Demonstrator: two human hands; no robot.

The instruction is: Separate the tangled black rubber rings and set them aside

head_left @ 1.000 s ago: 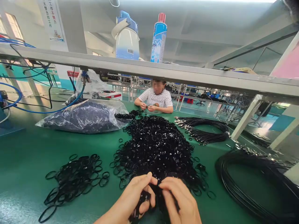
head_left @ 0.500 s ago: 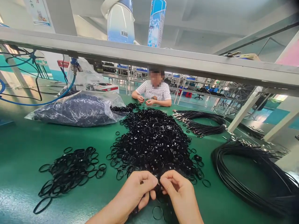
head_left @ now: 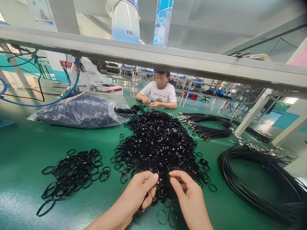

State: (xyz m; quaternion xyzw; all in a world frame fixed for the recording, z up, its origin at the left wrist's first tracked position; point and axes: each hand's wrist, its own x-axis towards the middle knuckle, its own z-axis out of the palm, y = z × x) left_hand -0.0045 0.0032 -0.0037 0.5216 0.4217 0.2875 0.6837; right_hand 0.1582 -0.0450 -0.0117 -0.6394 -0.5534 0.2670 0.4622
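Centred on the green tabletop is a large heap of thin black rings [head_left: 160,140]. My left hand [head_left: 141,191] is closed at the heap's near edge, thumb pressed on the index finger. Black rings [head_left: 140,210] show partly under its curled fingers; how many is hidden. To its right, my right hand [head_left: 188,195] hovers at the same edge with thumb and index tips slightly parted. I make out nothing between them against the dark heap. Between my wrists, two loose rings [head_left: 162,217] lie flat. A smaller pile of black rings [head_left: 72,172] lies to the left.
A clear plastic bag [head_left: 81,108] full of dark pieces lies at back left. Coiled black cables [head_left: 227,179] rest at right, with a second cable coil [head_left: 208,124] behind. A metal shelf beam [head_left: 153,59] crosses overhead. Opposite sits a person [head_left: 159,95], hands together at the table.
My hands have drawn apart from nearly touching fingertips, and the right thumb and index finger have parted. A second loose ring now shows between my wrists. The person opposite has brought their hands closer together.
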